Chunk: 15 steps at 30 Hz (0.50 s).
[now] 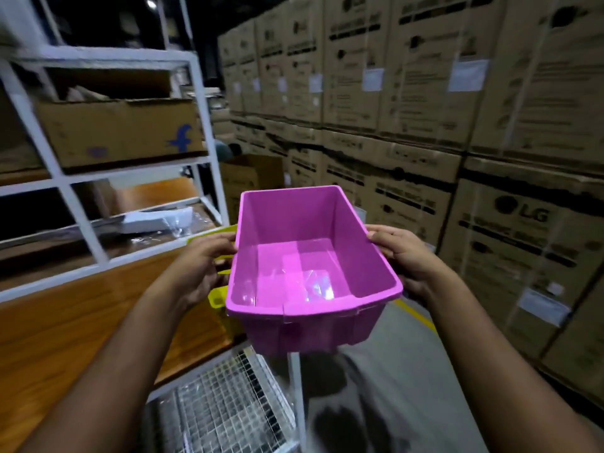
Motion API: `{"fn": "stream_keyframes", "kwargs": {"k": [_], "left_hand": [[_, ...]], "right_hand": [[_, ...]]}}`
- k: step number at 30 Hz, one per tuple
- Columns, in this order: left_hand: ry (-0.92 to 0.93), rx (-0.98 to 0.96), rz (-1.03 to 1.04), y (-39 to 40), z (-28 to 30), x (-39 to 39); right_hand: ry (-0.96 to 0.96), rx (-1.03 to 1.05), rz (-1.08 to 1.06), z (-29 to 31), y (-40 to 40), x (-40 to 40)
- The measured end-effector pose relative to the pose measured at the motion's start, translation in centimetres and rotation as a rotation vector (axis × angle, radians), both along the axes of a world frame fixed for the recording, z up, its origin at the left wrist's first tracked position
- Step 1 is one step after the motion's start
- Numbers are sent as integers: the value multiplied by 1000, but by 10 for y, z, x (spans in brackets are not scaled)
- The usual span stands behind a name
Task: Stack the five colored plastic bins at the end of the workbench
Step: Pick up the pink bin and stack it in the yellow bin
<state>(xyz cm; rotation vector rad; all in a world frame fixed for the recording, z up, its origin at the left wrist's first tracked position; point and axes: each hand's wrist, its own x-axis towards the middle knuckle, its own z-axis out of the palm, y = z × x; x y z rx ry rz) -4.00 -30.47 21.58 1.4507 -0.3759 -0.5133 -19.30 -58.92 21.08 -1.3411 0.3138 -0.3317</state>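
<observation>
Hands point(304, 259) on pink bin point(304, 256) — yellow bin point(217, 297) behind

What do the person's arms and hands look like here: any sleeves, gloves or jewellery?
Both forearms are bare right down to the bottom edge of the picture, so no sleeves show. The left hand and right hand wear no gloves. No watch, ring or bracelet is visible.

Two hands, left hand point(199, 266) and right hand point(405, 256), are showing, with one pink bin point(307, 273) and one yellow bin point(218, 297)
</observation>
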Motion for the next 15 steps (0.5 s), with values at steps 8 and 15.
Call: {"fn": "stream_keyframes", "kwargs": {"k": [8,15], "left_hand": [[13,-17,236,24,-7,94],[40,-22,325,25,-26,150]], "right_hand": [[36,-70,195,-8,-3,169],[62,-32,313,-26,-13,264]]}}
